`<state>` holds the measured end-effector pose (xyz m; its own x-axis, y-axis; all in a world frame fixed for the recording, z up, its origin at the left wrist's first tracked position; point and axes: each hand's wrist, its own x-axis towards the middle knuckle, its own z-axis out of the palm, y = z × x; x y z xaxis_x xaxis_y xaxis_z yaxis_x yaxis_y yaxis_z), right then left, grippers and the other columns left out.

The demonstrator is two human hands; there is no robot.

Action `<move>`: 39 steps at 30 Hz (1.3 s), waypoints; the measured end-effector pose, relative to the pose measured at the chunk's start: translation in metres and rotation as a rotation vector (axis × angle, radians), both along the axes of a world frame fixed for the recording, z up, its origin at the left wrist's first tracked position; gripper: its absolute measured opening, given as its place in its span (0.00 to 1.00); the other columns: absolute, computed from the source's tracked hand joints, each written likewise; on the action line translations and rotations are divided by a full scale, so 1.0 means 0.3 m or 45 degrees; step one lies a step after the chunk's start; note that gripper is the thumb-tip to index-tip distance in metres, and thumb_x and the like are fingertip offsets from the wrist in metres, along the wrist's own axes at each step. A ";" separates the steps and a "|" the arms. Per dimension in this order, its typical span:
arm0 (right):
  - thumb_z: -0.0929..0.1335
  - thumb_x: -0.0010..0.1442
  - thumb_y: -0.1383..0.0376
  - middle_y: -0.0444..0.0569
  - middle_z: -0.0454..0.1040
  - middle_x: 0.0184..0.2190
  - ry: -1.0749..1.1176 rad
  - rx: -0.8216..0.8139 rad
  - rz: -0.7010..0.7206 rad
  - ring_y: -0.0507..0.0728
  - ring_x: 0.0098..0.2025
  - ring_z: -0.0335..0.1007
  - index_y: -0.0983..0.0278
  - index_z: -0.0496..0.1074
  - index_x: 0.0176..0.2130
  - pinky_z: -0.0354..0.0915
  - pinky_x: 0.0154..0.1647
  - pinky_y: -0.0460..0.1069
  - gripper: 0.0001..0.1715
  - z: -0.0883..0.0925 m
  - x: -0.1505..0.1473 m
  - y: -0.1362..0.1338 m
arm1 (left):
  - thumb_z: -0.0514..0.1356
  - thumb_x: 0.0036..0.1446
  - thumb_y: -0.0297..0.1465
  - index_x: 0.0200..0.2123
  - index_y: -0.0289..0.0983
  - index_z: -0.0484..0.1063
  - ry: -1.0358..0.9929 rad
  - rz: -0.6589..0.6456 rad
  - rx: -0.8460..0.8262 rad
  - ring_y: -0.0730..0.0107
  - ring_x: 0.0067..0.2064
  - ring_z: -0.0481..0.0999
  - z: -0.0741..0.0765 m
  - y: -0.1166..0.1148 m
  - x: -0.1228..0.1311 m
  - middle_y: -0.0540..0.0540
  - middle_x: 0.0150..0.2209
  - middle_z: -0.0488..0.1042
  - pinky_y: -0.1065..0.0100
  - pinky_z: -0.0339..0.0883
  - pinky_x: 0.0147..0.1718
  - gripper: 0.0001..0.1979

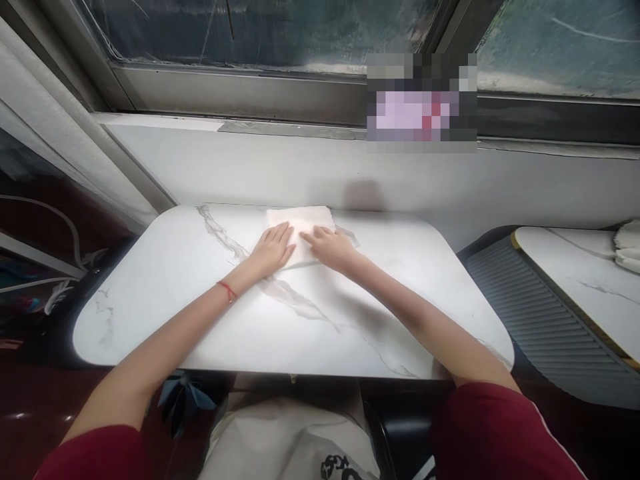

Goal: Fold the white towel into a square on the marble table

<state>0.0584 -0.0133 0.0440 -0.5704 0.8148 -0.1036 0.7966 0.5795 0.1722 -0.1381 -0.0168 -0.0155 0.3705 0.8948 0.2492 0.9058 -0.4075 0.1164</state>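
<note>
A white, soft-looking square sheet, either a tissue or a thin cloth, lies flat near the back edge of the white marble-patterned table. Resting on its left part is my left hand, palm down with the fingers stretched out and a red string at the wrist. My right hand lies over the sheet's right side, its index finger extended onto it and the other fingers slightly bent. Neither hand grips the sheet. Part of the sheet is hidden under both hands.
A low white wall and a window frame rise behind the table. To the right stands another marble-patterned table with a pale cloth-like bundle on it. White cables hang at the left.
</note>
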 end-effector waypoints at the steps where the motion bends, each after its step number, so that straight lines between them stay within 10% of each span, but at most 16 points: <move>1: 0.54 0.73 0.68 0.63 0.65 0.65 0.009 0.013 -0.013 0.64 0.65 0.61 0.60 0.56 0.72 0.61 0.57 0.56 0.31 -0.008 0.011 0.017 | 0.44 0.72 0.35 0.69 0.27 0.59 0.029 -0.004 -0.013 0.51 0.74 0.55 -0.004 0.028 0.012 0.30 0.72 0.56 0.51 0.49 0.71 0.28; 9: 0.53 0.71 0.72 0.71 0.60 0.66 -0.018 0.161 -0.039 0.69 0.65 0.57 0.65 0.46 0.75 0.57 0.58 0.60 0.37 -0.073 0.073 0.113 | 0.44 0.71 0.34 0.71 0.25 0.56 0.091 0.058 -0.047 0.54 0.75 0.51 -0.007 0.193 0.118 0.31 0.74 0.52 0.54 0.44 0.72 0.30; 22: 0.57 0.68 0.69 0.66 0.65 0.60 0.166 0.238 0.021 0.69 0.56 0.58 0.63 0.56 0.72 0.54 0.52 0.59 0.35 -0.125 0.112 0.131 | 0.41 0.72 0.33 0.72 0.24 0.53 0.220 0.131 -0.069 0.54 0.75 0.51 0.036 0.153 0.164 0.31 0.74 0.51 0.54 0.45 0.72 0.31; 28: 0.60 0.65 0.69 0.62 0.69 0.50 0.226 0.288 0.173 0.65 0.46 0.58 0.65 0.62 0.69 0.55 0.44 0.55 0.35 -0.137 0.213 -0.022 | 0.44 0.72 0.33 0.70 0.22 0.58 0.304 0.012 0.004 0.48 0.72 0.59 0.036 -0.038 0.204 0.28 0.71 0.59 0.52 0.52 0.68 0.29; 39: 0.61 0.65 0.70 0.59 0.69 0.52 0.499 0.436 0.122 0.63 0.46 0.62 0.65 0.56 0.72 0.60 0.43 0.56 0.38 -0.166 0.435 -0.643 | 0.47 0.73 0.39 0.57 0.25 0.73 0.519 -0.503 0.219 0.51 0.51 0.76 0.088 -0.525 0.378 0.32 0.52 0.78 0.56 0.67 0.50 0.25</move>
<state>0.1890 -0.2063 -0.0060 -0.5864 0.7071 0.3952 0.7855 0.6155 0.0643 -0.0246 -0.1742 0.0108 0.7634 0.6292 0.1459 0.6396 -0.7048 -0.3068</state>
